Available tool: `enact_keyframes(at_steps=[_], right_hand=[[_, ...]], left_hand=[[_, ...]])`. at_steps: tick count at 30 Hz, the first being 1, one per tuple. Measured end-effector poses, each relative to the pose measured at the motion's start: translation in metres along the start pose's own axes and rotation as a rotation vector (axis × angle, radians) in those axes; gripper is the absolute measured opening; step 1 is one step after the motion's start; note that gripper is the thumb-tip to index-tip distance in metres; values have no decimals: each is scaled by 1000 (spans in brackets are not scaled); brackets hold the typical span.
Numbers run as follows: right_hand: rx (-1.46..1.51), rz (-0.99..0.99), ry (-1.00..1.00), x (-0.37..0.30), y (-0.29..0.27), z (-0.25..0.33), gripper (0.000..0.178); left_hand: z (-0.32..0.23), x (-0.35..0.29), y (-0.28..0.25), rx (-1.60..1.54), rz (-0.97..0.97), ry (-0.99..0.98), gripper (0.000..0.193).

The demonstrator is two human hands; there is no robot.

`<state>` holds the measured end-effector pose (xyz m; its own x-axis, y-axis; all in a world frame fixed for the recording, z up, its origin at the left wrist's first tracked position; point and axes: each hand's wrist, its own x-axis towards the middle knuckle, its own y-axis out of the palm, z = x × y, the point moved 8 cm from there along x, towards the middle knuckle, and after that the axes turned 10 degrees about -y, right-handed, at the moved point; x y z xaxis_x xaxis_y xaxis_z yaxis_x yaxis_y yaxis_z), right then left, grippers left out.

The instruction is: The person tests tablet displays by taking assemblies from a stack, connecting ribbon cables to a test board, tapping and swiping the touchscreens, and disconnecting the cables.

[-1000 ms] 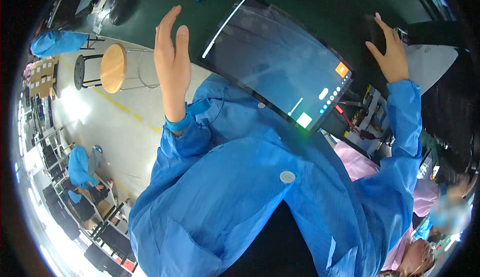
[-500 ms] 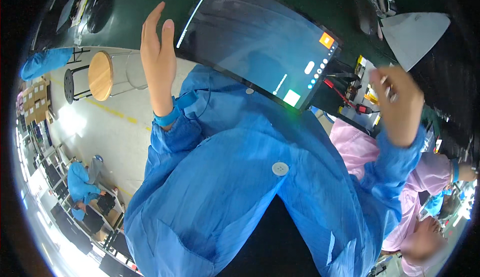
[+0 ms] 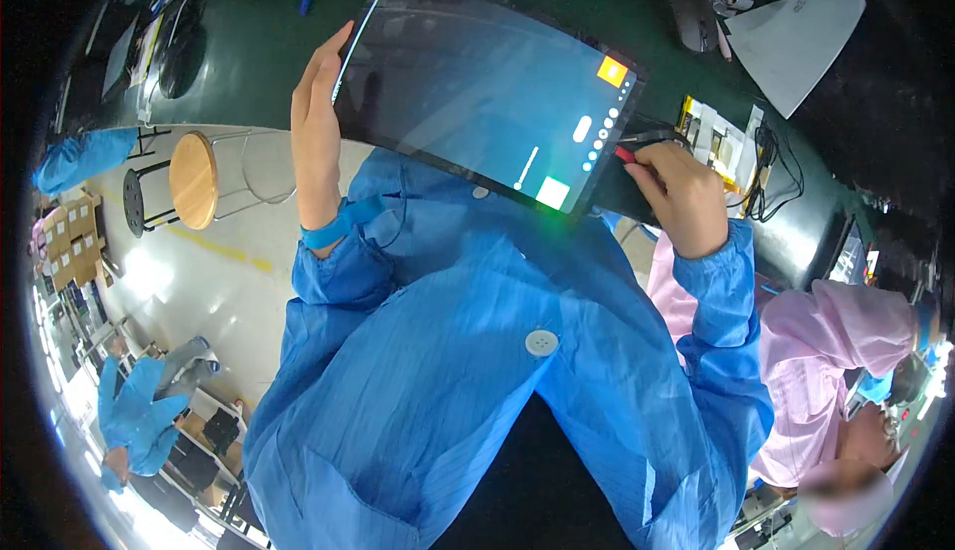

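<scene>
A large black tablet with a lit screen lies tilted across the near edge of the dark green bench, over my lap. My left hand presses against its left edge, fingers together along the side. At the opposite edge, the fingers of my right hand are closed on a red plug, which meets the tablet's right side. A dark cable runs beside it; the plug's far end is hidden by my fingers. The blue band round my left wrist has a thin cord.
Right of the tablet sit yellow-and-white packs and a coiled black cable. Farther back are a grey triangular plate and a black computer mouse. A person in pink is close on the right; a round stool stands left.
My right hand has come left and closed on the red plug at the tablet's side. The tablet has shifted left in view and now meets my left hand.
</scene>
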<state>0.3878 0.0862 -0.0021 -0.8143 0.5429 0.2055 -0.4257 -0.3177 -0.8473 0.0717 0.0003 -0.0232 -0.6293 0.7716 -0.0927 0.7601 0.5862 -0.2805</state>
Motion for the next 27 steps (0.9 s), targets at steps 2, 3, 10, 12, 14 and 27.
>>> enact_keyframes(at_steps=[2, 3, 10, 12, 14, 27], right_hand=[[-68, 37, 16, 0, -2, 3, 14], [-131, 73, 33, 1, -4, 6, 14], [-59, -60, 82, 75, -98, -29, 21], [-84, -29, 154, 100, -90, -79, 36], [-271, -100, -95, 115, -65, -107, 41], [-594, -98, -214, 125, -18, -106, 62]], left_hand=[[1, -1, -2, 5, 3, 4, 46], [5, 1, -4, -16, 26, -4, 46], [1, -3, -37, 27, -197, 133, 51], [6, 3, -38, 19, -217, 148, 51], [10, 3, -35, 15, -175, 181, 51], [22, -7, -40, -101, -235, 125, 48]])
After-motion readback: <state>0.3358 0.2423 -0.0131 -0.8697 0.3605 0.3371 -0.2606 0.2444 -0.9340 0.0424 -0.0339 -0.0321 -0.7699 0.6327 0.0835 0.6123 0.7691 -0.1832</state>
